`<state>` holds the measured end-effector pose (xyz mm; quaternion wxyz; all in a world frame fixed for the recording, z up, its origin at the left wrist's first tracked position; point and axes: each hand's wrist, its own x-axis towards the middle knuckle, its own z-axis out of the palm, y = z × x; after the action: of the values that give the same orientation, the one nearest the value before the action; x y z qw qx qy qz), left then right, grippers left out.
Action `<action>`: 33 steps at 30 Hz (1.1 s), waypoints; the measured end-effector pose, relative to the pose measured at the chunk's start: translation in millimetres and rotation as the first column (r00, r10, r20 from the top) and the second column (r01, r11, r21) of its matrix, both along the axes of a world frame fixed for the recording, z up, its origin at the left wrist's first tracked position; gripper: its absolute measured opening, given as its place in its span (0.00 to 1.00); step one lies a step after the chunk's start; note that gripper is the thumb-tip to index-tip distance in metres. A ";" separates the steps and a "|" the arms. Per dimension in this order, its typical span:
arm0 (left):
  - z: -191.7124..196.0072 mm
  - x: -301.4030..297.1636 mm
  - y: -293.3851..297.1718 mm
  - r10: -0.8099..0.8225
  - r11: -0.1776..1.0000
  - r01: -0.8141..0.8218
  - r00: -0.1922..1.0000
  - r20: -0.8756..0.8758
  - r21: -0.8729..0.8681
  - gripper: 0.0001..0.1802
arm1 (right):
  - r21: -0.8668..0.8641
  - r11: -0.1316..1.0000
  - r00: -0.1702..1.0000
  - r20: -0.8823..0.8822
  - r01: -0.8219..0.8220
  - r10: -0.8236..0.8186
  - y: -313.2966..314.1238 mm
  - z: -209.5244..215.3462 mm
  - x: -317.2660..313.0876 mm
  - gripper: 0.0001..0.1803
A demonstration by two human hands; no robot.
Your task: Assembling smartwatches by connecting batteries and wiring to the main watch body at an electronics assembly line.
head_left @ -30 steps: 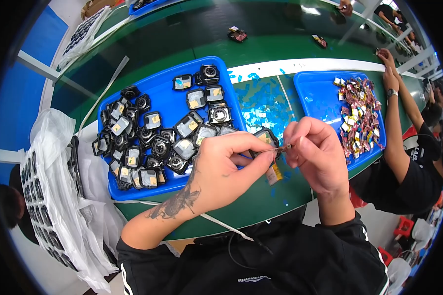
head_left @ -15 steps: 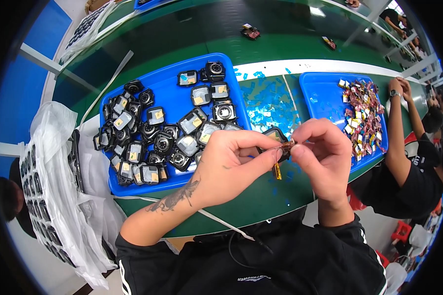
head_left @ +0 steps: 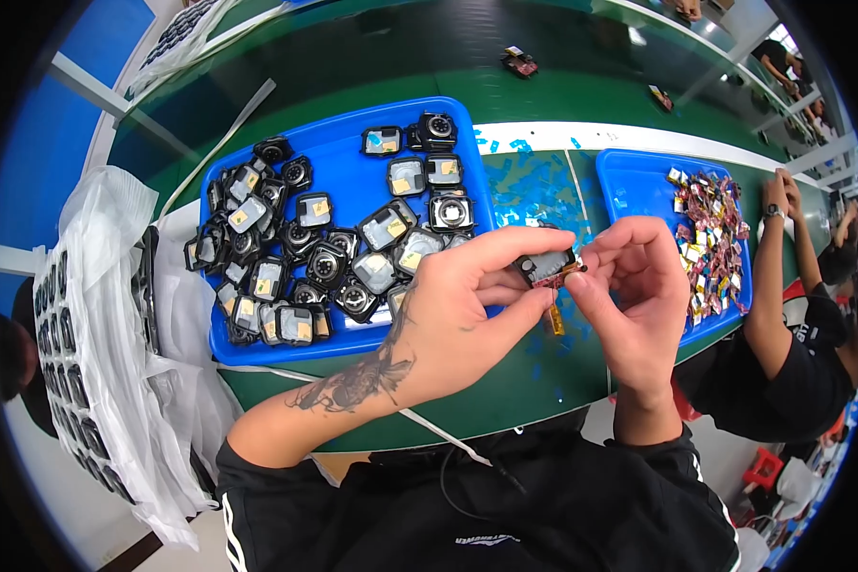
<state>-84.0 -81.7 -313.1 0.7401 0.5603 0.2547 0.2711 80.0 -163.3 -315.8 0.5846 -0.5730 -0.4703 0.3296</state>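
Black, square watch case (head_left: pixel 546 266), reddish inside, pinched between both hands.

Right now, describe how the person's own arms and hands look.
Both hands are bare, with no gloves, rings or watch in view. The left hand leads into a forearm bearing a dark tattoo from wrist to mid-forearm. Black sleeves are pushed up toward the elbows; the left one has white stripes along its edge. The right hand and wrist are unmarked.

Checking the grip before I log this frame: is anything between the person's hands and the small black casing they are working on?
Nothing visible. The left hand and right hand both pinch the small black casing directly, above the green table, beside the blue tray.
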 end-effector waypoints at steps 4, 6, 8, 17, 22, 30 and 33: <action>-7.1 -0.4 0.8 0.028 0.966 -0.028 1.000 0.003 0.259 0.21 | 0.028 1.000 0.996 0.092 0.005 -0.008 2.8 -4.0 0.6 0.20; -12.2 -1.3 0.5 0.027 0.960 -0.025 1.000 -0.002 0.280 0.22 | 0.032 0.999 0.992 0.127 -0.003 -0.001 2.9 -6.1 1.0 0.21; -11.2 -1.4 -0.9 0.027 0.953 -0.025 1.000 -0.004 0.301 0.22 | 0.034 0.999 0.986 0.165 -0.012 0.006 3.2 -5.3 -0.7 0.21; -12.1 -3.4 1.4 0.138 0.978 -0.136 0.990 -0.008 0.158 0.28 | -0.017 0.999 0.947 0.319 -0.040 0.043 19.3 -7.9 -12.4 0.21; 8.5 -15.6 20.2 0.208 0.905 -0.135 0.968 -0.144 0.402 0.30 | -0.030 0.988 0.960 0.231 -0.152 0.155 52.5 -3.1 10.8 0.22; -33.8 -68.8 80.3 0.635 0.140 0.412 0.660 -0.401 0.900 0.17 | -0.346 0.936 0.885 0.453 0.068 0.103 208.6 -54.6 104.1 0.25; -33.9 -63.3 77.2 0.616 0.191 0.375 0.674 -0.408 0.907 0.12 | -0.318 0.935 0.719 0.686 0.158 0.112 209.9 -63.2 99.7 0.25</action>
<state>-147.3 -4.5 -347.0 0.0136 0.9214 0.3405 0.1869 179.8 46.6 -379.0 0.2563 -0.7559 -0.5802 0.1622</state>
